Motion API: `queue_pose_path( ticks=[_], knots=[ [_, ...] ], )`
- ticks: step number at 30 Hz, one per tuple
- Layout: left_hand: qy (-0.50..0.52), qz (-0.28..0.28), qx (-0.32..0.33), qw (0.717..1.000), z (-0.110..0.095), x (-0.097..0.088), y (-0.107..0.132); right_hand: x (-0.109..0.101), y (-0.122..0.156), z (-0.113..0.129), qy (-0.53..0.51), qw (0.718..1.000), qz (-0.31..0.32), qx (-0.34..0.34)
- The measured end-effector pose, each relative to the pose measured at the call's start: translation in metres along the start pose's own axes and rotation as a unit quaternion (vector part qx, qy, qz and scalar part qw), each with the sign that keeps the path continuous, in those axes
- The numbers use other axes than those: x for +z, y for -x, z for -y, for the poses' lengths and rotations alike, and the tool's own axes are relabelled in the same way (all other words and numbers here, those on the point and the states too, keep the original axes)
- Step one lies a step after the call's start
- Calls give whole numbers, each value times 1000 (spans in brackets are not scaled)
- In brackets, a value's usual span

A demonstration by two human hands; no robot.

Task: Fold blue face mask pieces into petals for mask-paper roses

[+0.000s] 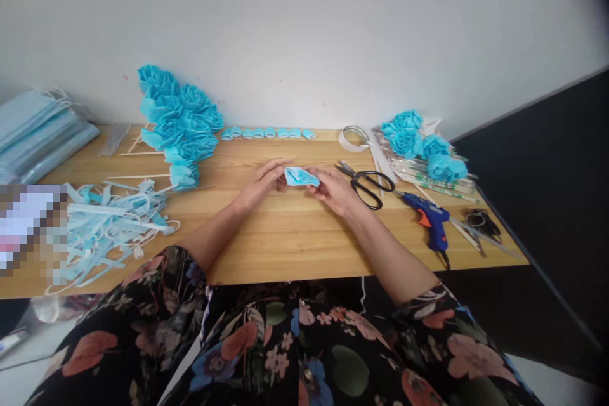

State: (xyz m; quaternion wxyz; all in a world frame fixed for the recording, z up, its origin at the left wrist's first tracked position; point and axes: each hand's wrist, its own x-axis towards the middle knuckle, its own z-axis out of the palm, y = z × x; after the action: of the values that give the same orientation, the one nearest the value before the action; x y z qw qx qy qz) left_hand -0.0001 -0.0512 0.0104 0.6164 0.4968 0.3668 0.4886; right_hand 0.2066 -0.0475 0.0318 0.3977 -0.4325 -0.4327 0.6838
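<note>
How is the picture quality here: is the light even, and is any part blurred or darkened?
Head view: the light is soft and even, with only faint shadows under the left hand and right hand, which hold a folded blue piece; a pixelated patch covers part of the table at left; the top right corner darkens.

Light-blue folded piece, black-handled scissors

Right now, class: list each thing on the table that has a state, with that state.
Blue piece, folded, pinched between left hand and right hand.
Scissors, lying flat, unheld.
Glue gun, on its side, unheld.
Tape roll, lying flat.
Strips, loose heap.
Masks, stacked.
</note>
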Motion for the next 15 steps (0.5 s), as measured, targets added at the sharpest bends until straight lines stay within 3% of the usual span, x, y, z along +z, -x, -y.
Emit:
queue_pose_path(
  ticks=[6,15],
  knots=[
    [-4,26,3,1000,-1,2,1,0,-2,-2,-20,1000,-4,17],
    [-53,2,-1,999,3,1,-3,3,-1,-2,1,999,30,14]
  ],
)
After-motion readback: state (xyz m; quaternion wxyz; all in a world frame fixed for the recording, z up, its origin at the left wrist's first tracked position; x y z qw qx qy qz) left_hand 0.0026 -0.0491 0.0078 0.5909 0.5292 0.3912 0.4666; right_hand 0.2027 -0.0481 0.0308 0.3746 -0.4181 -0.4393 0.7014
